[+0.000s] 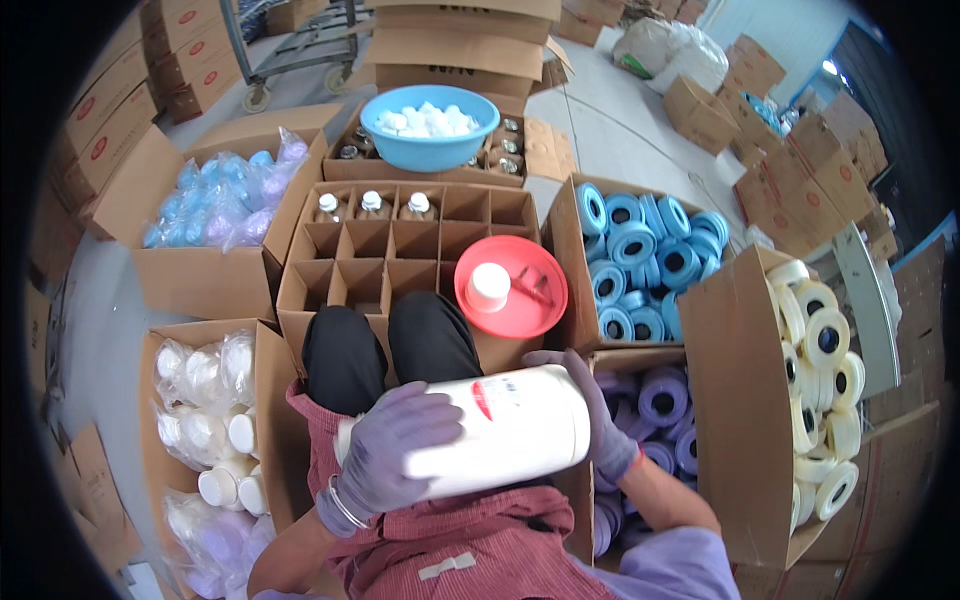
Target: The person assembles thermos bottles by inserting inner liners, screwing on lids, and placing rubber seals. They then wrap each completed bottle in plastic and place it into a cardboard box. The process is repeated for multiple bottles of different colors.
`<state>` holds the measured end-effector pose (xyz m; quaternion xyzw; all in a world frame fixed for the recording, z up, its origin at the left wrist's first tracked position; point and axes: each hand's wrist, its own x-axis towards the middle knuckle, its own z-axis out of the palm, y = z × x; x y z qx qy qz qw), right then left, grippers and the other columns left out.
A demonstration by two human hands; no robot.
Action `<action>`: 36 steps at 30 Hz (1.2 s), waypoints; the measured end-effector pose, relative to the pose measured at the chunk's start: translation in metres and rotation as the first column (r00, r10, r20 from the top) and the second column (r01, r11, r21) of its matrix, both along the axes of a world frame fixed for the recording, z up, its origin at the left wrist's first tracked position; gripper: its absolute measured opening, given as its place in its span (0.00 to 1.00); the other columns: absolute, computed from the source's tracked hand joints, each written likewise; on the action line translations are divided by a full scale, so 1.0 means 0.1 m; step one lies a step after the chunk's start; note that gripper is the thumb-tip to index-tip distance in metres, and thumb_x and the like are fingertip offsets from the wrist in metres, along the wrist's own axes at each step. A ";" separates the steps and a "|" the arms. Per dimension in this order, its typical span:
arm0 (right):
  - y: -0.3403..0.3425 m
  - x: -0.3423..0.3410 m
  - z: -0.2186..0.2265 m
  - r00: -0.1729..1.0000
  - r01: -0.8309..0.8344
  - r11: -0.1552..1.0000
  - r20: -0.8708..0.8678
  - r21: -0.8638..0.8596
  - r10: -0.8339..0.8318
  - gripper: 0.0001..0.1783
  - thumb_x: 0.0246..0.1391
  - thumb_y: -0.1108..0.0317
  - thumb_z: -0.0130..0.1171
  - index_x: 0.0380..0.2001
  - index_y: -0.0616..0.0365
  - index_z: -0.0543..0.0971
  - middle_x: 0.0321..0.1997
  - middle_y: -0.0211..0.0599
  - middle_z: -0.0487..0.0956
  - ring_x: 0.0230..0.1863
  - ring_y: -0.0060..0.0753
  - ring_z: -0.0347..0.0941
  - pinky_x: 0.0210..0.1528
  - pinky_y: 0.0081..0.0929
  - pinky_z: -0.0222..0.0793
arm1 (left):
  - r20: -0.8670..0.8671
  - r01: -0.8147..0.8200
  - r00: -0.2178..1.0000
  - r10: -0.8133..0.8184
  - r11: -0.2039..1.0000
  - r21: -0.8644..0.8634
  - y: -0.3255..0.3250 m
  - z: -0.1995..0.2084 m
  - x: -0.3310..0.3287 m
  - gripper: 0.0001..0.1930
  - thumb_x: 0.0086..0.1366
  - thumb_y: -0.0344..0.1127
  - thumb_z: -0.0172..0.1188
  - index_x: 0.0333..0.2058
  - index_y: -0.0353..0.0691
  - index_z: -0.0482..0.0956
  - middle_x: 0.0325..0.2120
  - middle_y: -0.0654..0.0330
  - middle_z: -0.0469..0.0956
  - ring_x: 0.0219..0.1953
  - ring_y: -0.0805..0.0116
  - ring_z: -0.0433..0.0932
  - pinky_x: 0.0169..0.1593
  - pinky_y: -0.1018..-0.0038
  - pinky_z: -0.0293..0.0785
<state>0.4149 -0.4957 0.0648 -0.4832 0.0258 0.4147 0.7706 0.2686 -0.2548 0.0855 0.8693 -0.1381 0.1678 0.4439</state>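
Observation:
A big white plastic bottle (520,425) lies on its side across my lap, its label facing up. My left hand (390,445), in a purple glove, is clamped over the bottle's neck end. My right hand (590,400), also gloved, wraps around the bottle's flat bottom end. In front of my knees stands a divided cardboard box (400,250) with three small capped bottles (372,206) in its back row. A red lid-like dish (512,288) with a white cap (488,285) on it rests on that box's right corner.
Boxes ring me: blue tape rolls (640,255), purple rolls (665,405), white rolls (822,385), bagged white caps (205,400), bagged blue and purple caps (225,200). A blue bowl of white caps (430,125) sits on a farther box. A cart (300,50) stands behind.

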 end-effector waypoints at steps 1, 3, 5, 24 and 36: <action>-0.13 0.09 -0.29 0.998 -0.007 0.989 -0.062 0.145 0.016 0.32 0.67 0.41 0.44 0.53 0.61 0.73 0.49 0.41 0.79 0.51 0.34 0.77 0.56 0.33 0.72 | 0.095 0.113 0.987 -0.133 0.974 0.199 -0.05 0.19 0.08 0.22 0.42 0.31 0.64 0.41 0.41 0.83 0.46 0.55 0.82 0.55 0.56 0.77 0.66 0.56 0.65; -0.12 0.13 -0.23 0.990 0.048 0.991 -0.123 -0.125 -0.064 0.33 0.68 0.40 0.43 0.52 0.63 0.72 0.44 0.39 0.81 0.47 0.33 0.78 0.54 0.31 0.74 | 0.101 0.064 0.992 -0.078 0.989 0.137 0.12 0.10 0.18 0.21 0.45 0.32 0.63 0.41 0.39 0.83 0.45 0.54 0.82 0.51 0.59 0.80 0.61 0.60 0.72; -0.08 0.13 -0.15 0.688 -0.090 0.954 0.674 -0.287 0.268 0.31 0.71 0.46 0.38 0.64 0.60 0.61 0.61 0.40 0.68 0.63 0.32 0.64 0.66 0.30 0.59 | -0.681 -0.432 0.728 -0.075 0.721 -0.541 0.22 0.11 0.12 0.17 0.54 0.30 0.61 0.44 0.35 0.83 0.41 0.53 0.83 0.44 0.64 0.84 0.53 0.69 0.78; 0.03 0.21 0.40 0.654 -0.364 0.916 0.654 -0.171 0.382 0.40 0.57 0.49 0.52 0.68 0.58 0.61 0.73 0.48 0.54 0.76 0.43 0.46 0.75 0.39 0.40 | -0.574 -0.599 0.781 0.245 0.555 -0.578 -0.12 -0.24 -0.13 0.11 0.67 0.32 0.57 0.39 0.30 0.83 0.34 0.57 0.84 0.36 0.73 0.81 0.42 0.77 0.77; 0.87 0.12 0.38 0.022 -0.507 0.800 0.922 -0.322 0.386 0.37 0.53 0.51 0.61 0.65 0.50 0.67 0.69 0.50 0.60 0.71 0.57 0.52 0.71 0.50 0.47 | -0.741 -0.338 0.664 0.095 0.923 -0.184 0.39 0.19 -0.53 0.39 0.58 0.39 0.69 0.64 0.29 0.65 0.39 0.60 0.81 0.37 0.73 0.78 0.46 0.76 0.76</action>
